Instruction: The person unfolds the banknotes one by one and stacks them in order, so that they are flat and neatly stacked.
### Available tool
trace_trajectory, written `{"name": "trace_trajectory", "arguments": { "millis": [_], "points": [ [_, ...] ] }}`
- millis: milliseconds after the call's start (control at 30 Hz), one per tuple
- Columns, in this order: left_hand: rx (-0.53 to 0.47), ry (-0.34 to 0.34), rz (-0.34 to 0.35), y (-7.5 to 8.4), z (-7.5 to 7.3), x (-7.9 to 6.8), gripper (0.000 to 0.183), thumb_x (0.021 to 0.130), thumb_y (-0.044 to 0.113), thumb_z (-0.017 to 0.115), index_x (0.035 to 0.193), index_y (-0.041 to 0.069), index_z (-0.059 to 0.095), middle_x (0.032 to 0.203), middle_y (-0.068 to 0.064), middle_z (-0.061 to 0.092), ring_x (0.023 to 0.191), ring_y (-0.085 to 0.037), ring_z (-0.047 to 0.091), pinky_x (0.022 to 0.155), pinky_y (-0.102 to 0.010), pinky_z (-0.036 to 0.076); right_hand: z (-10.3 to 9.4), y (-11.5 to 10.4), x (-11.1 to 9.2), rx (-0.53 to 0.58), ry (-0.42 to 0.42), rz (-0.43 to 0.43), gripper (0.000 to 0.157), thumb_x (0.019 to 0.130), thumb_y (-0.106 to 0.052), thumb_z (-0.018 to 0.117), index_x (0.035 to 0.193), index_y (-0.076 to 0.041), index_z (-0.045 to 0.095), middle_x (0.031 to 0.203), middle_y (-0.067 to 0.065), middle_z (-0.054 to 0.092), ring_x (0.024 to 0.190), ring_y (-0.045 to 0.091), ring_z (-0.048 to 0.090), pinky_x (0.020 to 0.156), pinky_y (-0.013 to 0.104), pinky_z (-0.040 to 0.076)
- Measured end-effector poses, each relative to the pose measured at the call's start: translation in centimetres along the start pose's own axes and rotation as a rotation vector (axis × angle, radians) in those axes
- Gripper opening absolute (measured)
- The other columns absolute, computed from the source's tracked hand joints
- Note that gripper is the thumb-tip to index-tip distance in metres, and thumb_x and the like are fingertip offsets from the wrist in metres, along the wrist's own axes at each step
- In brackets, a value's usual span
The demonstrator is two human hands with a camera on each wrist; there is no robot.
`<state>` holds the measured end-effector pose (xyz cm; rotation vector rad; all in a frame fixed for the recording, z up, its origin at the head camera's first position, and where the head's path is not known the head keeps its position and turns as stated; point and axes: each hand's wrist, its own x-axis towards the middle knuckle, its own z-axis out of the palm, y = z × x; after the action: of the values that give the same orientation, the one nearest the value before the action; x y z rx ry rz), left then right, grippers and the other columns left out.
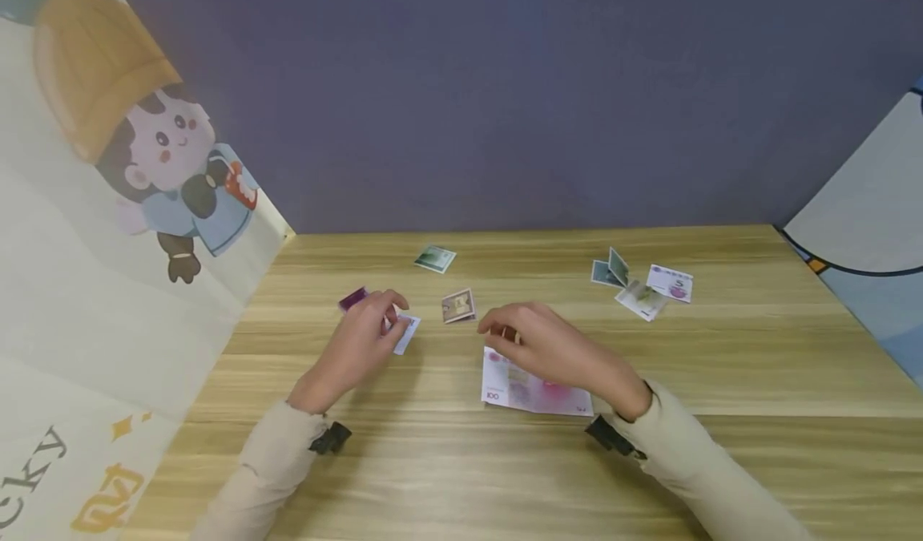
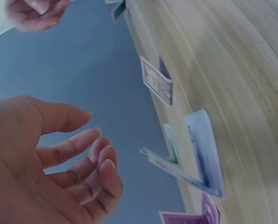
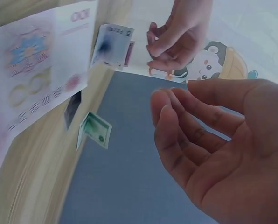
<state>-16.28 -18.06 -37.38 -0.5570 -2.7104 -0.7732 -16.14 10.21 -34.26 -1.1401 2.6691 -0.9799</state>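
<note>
My left hand (image 1: 355,345) hovers over the left part of the table with loosely bent fingers and nothing in its grasp. Just below it lies a folded bluish banknote (image 2: 206,149), with a folded purple banknote (image 1: 352,299) beyond, both partly covered by the hand in the head view. My right hand (image 1: 551,347), also holding nothing, is above a pink 100 banknote (image 1: 530,393) with a crease; in the right wrist view its fingers (image 3: 169,135) curve loosely, apart from the note. Between the hands and a little farther off sits a folded brown banknote (image 1: 457,307).
A folded green banknote (image 1: 436,258) lies near the table's back edge. At the back right are a folded dark green banknote (image 1: 607,271), a pale note marked 1 (image 1: 640,300) and a purple note marked 5 (image 1: 671,281). A dark panel (image 1: 534,108) rises behind the wooden table (image 1: 447,477).
</note>
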Motion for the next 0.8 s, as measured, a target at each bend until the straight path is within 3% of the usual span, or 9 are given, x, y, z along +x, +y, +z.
{"name": "trace_trajectory", "arguments": {
  "millis": [400, 600, 800],
  "points": [
    [0.058, 0.019, -0.087, -1.4, 0.5, 0.3, 0.022, 0.085, 0.010, 0.075, 0.103, 0.001, 0.066, 0.085, -0.013, 0.063, 0.071, -0.020, 0.056, 0.059, -0.033, 0.047, 1.0, -1.0, 3.1, 0.028, 0.017, 0.007, 0.018, 0.099, -0.014, 0.060, 0.111, -0.008, 0.072, 0.094, -0.003, 0.071, 0.075, 0.008, 0.064, 0.063, 0.022, 0.054],
    [0.115, 0.039, -0.151, -1.8, 1.3, 0.2, 0.029, 0.084, 0.015, 0.078, 0.105, 0.000, 0.066, 0.089, -0.016, 0.060, 0.067, -0.022, 0.054, 0.053, -0.035, 0.044, 1.7, -0.7, 3.7, -0.012, 0.012, -0.001, 0.016, 0.099, -0.014, 0.061, 0.110, -0.008, 0.072, 0.096, -0.002, 0.072, 0.082, 0.006, 0.063, 0.070, 0.022, 0.053],
    [0.167, 0.032, -0.169, -2.1, 1.6, -0.1, 0.024, 0.082, 0.013, 0.080, 0.095, 0.000, 0.064, 0.085, -0.012, 0.058, 0.060, -0.019, 0.050, 0.047, -0.031, 0.040, 2.2, -0.1, 3.8, -0.020, -0.002, 0.006, 0.017, 0.099, -0.014, 0.060, 0.110, -0.009, 0.072, 0.095, -0.001, 0.072, 0.082, 0.006, 0.064, 0.070, 0.023, 0.053]
  ]
}}
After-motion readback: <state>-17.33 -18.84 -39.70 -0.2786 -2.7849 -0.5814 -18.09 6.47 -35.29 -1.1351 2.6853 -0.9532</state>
